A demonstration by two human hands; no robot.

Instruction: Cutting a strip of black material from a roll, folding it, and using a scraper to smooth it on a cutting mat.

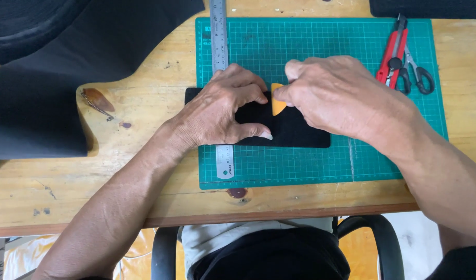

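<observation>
On the green mat (352, 155), centre of view: black cloth (300, 129), rectangular, lying across a steel ruler (219, 36) that runs from 12 to 6 o'clock. Left hand (222, 111), fingers spread, presses flat on cloth and ruler, gripping nothing. Right hand (331, 96) pinches an orange chalk (277, 103), probably triangular, tip touching the cloth. At 2 o'clock on the mat: red cutter (392, 52), with scissors (419, 75) just beside it. At 10 o'clock on the wooden table (144, 171): larger black fabric (51, 78).
</observation>
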